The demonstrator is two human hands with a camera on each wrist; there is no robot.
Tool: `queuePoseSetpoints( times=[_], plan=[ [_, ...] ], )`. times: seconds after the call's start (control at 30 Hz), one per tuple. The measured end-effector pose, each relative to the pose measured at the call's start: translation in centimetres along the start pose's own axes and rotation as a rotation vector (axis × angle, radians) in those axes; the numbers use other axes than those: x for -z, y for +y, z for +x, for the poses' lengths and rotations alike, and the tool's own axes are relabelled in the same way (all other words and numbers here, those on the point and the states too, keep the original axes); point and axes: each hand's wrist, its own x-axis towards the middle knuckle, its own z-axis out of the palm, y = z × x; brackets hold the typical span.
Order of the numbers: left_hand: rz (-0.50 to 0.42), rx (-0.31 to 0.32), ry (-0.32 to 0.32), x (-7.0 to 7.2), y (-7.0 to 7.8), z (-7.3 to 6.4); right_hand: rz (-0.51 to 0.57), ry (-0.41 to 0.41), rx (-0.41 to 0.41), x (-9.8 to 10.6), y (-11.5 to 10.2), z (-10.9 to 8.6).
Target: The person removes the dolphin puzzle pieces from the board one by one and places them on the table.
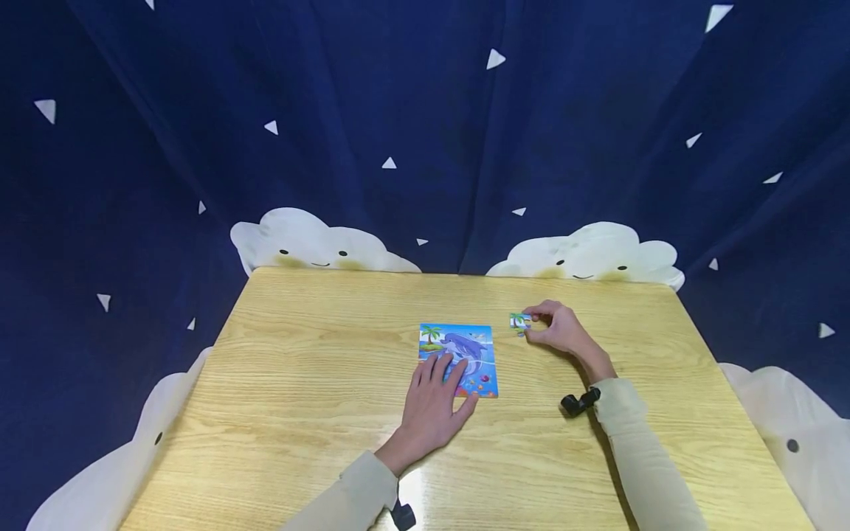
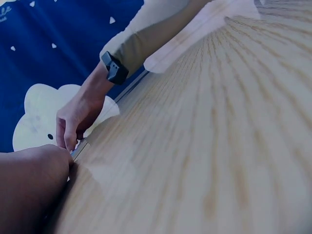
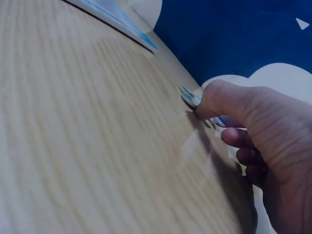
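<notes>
A square dolphin puzzle board (image 1: 477, 339) with a palm tree and blue sea lies flat near the middle of the table. My left hand (image 1: 434, 405) rests on its lower left part, fingers spread and covering some of the picture. To the right of the board, my right hand (image 1: 556, 328) pinches a small jigsaw piece (image 1: 516, 320) printed with a palm tree. In the right wrist view the thumb and fingers hold this piece (image 3: 189, 96) close to the tabletop. The left wrist view shows the left hand (image 2: 34, 180) only in part.
The wooden table (image 1: 319, 354) has light grain and reaches back to a dark blue curtain (image 1: 425, 110) with white triangles and smiling clouds. A small black camera (image 1: 579, 402) sits on the right wrist, another (image 1: 402, 515) on the left.
</notes>
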Motion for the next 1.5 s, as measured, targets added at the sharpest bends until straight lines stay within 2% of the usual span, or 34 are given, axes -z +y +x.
queuePoseSetpoints(
  times=[0.37, 0.53, 0.77, 0.97, 1.33, 1.5],
  plan=[
    [-0.006, -0.01, -0.004, -0.1, 0.1, -0.1, -0.02, 0.025, -0.053, 0.8, 0.9, -0.1],
    [0.007, -0.013, 0.004, -0.2, 0.0, 0.2, -0.033, 0.046, -0.041, 0.9, 1.2, 0.0],
    [0.008, -0.007, -0.004, -0.2, -0.1, 0.1, -0.022, 0.029, -0.06, 0.8, 1.2, 0.1],
    [0.014, -0.005, -0.005, -0.3, -0.1, 0.1, -0.045, 0.025, -0.042, 0.8, 1.2, 0.1],
    [0.027, 0.015, -0.043, -0.3, -0.2, 0.2, -0.03, 0.052, -0.041, 0.6, 0.5, 0.0],
    [0.029, 0.018, -0.048, -0.3, -0.3, 0.1, -0.014, 0.083, 0.004, 0.1, -0.5, -0.3]
  ],
)
